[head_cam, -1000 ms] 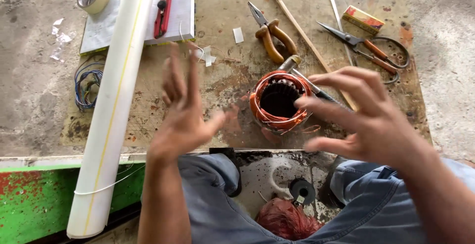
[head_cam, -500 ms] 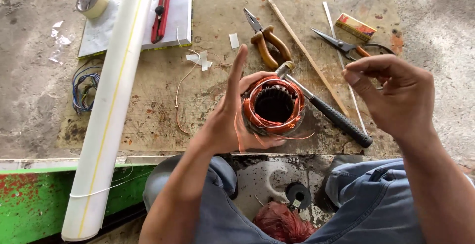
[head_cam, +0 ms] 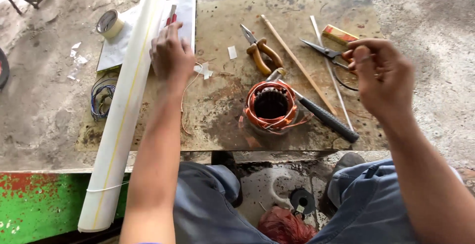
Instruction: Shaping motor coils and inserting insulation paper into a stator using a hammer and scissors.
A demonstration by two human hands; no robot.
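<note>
Both hands are out over the desk (head_cam: 208,120). His left hand (head_cam: 170,53) lies palm down, fingers spread, on the white sheet (head_cam: 185,16) beside the long white roll (head_cam: 131,90), covering most of a red-handled tool (head_cam: 171,15). His right hand (head_cam: 383,76) hovers with fingers curled and pinched; whether it grips a thin wire is hard to make out. Between them stands the copper-wound stator (head_cam: 271,105), touching a black-handled tool (head_cam: 326,119). Scissors (head_cam: 321,51) are partly hidden behind the right hand.

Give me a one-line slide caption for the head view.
Left hand reaches the red-handled tool on white sheets; right hand pinches thin wire beside copper-wound stator.
</note>
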